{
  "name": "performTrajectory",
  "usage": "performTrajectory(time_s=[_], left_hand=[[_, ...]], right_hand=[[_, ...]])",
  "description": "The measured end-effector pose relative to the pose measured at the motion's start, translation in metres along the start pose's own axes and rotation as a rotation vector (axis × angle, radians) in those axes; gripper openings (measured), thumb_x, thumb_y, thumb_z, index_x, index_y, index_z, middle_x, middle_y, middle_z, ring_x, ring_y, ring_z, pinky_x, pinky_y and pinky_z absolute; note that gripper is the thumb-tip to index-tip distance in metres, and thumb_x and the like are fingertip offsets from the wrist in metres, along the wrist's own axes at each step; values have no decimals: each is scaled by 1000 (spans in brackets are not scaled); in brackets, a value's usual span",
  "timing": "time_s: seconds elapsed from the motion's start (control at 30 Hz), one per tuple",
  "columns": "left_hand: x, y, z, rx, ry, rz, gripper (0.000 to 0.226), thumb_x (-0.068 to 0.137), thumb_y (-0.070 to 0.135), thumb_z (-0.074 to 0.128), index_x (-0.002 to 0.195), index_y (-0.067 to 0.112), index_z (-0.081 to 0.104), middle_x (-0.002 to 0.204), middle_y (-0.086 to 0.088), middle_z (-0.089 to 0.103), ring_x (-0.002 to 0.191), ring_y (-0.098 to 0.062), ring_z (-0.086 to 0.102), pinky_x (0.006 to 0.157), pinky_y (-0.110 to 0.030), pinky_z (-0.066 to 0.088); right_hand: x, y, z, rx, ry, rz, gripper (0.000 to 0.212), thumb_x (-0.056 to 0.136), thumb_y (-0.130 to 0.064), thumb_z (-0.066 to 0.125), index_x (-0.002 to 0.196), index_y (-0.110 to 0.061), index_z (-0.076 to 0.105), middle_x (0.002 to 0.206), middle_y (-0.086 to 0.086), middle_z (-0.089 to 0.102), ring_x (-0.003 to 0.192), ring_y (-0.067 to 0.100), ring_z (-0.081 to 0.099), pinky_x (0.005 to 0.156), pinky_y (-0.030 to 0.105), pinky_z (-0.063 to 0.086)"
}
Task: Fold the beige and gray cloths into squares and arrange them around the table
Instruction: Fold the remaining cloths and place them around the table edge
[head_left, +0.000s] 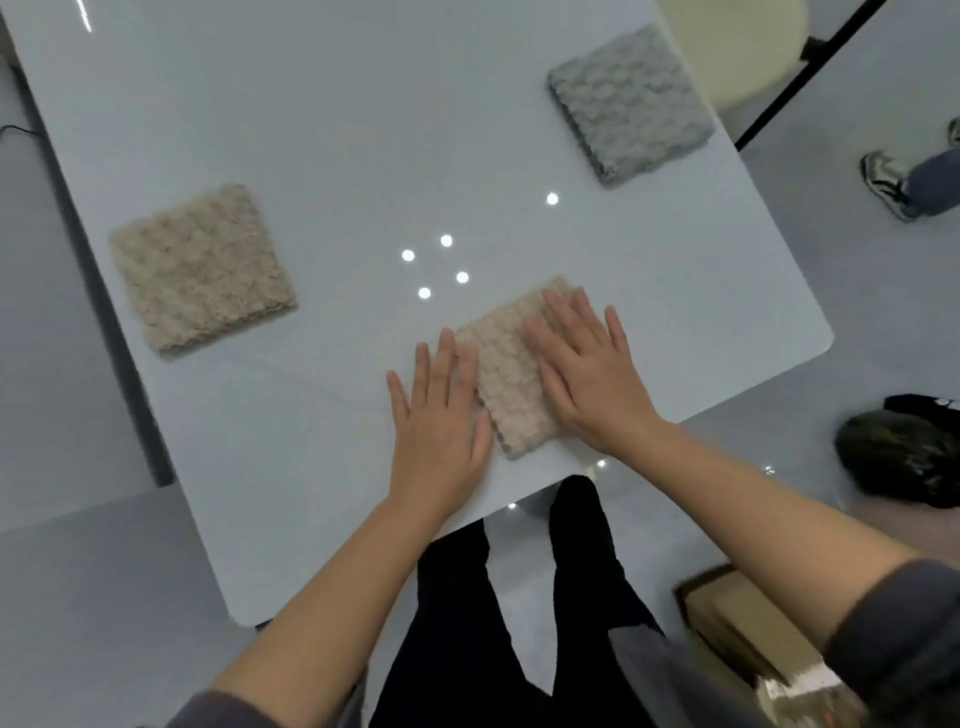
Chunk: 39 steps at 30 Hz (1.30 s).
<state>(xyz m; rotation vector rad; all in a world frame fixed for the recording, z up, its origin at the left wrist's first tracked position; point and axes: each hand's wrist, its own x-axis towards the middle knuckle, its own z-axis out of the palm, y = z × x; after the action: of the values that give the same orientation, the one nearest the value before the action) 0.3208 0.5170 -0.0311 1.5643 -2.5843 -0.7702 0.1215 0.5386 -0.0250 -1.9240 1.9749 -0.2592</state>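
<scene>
A folded beige cloth (511, 379) lies near the table's front edge. My left hand (439, 415) lies flat with straight fingers along the cloth's left edge. Flat on the cloth's right half presses my right hand (587, 369), hiding part of it. A second beige cloth (202, 267), folded into a square, sits at the left side of the table. A gray cloth (631, 104), also a folded square, lies at the far right corner.
The pale glossy table (322, 130) shows bright lamp reflections at its middle. A cream stool (737, 47) and a black stand pole (800, 83) are beyond the far right corner. Another person's shoe (885, 182), a dark bag (904, 457) and a cardboard box (753, 634) are on the floor at right.
</scene>
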Motion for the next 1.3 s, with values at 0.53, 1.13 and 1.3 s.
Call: performTrajectory(time_s=[0.53,1.13,1.3], left_hand=[[4,54,50,19,193,-331,64,94,32,22,153,20,-2,161,-6,-5,148,-28,-2,116,-54,-10],[-2,33,38,118,242,-58,63,95,34,33,150,6,25,159,-16,11,146,-38,4,118,-52,2],[-10,20,30,255,179,513,49,99,24,41,144,4,39,153,-14,33,144,-30,26,114,-49,25]], right_hand=[[-4,27,13,13,-156,-165,59,97,-37,16,153,-19,17,162,6,-1,149,28,-2,116,54,-11],[21,40,-10,39,-110,-147,59,96,-41,15,152,-24,23,162,-1,13,149,22,5,118,54,-6],[84,50,-28,20,-257,-459,56,99,-41,20,152,-22,27,160,-2,19,149,17,12,119,53,6]])
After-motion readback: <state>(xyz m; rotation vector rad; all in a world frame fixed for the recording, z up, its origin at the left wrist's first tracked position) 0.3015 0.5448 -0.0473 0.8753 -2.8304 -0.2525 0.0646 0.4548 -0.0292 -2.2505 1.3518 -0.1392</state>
